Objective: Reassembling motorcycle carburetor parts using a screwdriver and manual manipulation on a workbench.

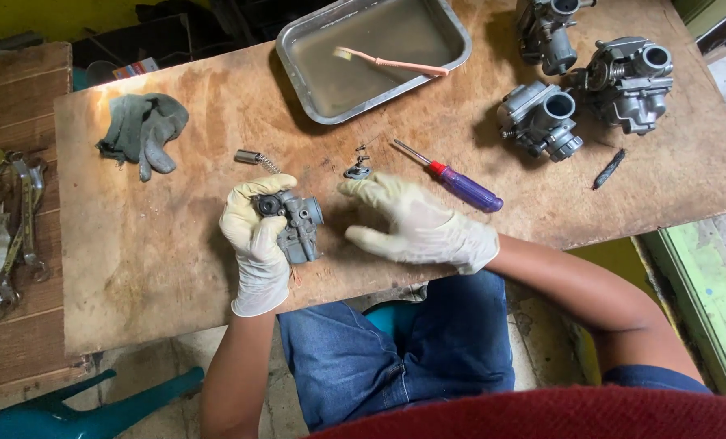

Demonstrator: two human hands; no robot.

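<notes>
My left hand point(253, 244), in a pale latex glove, grips a small grey metal carburetor point(296, 224) just above the wooden board point(160, 244). My right hand point(416, 226), also gloved, hovers flat with fingers spread to the right of the carburetor, holding nothing. Its fingertips reach toward a few small metal parts and screws point(358, 168) lying on the board. A screwdriver with a red and purple handle point(460, 184) lies just beyond the right hand.
A metal tray point(458, 32) holding murky liquid and a pink toothbrush point(395, 63) stands at the back. Three more carburetors point(541, 119) sit at the back right. A grey glove point(142, 128), a small spring part point(255, 158), and wrenches point(5, 236) lie left.
</notes>
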